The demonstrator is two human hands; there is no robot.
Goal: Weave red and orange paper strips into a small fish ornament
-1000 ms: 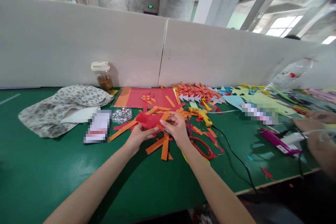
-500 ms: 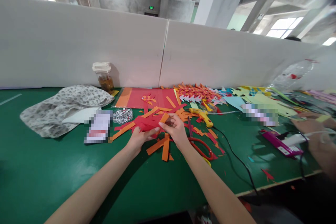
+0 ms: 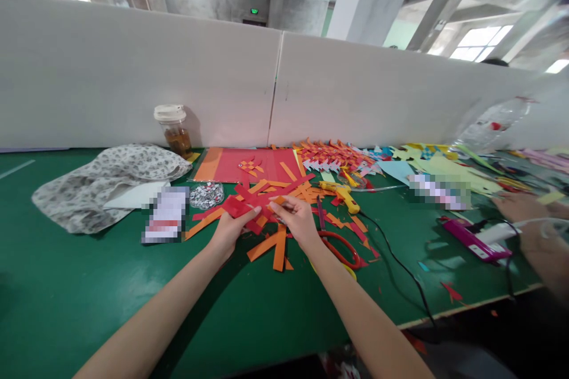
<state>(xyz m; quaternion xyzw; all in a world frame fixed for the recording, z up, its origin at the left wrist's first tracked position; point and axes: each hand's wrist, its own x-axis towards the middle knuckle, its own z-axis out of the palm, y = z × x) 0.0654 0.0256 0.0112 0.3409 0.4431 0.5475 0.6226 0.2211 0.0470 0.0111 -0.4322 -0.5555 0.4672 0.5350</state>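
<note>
My left hand is closed, thumb against fingers, on a red paper strip that looks folded. Just to its right, my right hand pinches an orange paper strip. The two papers are close together above a pile of red and orange strips; whether they touch is hard to tell. Two loose orange strips lie on the table below my hands. Beyond them, a small woven paper fish rests on red sheets.
Right of my hands are red-handled scissors, a yellow glue gun and its black cable. A bag of googly eyes, a phone-like slab and a lidded cup stand left. Another person's hand is far right, near a purple tool.
My left hand has shifted slightly, and the red paper in it now shows at the left above its fingers. My right hand has barely moved and still pinches the orange strip.
</note>
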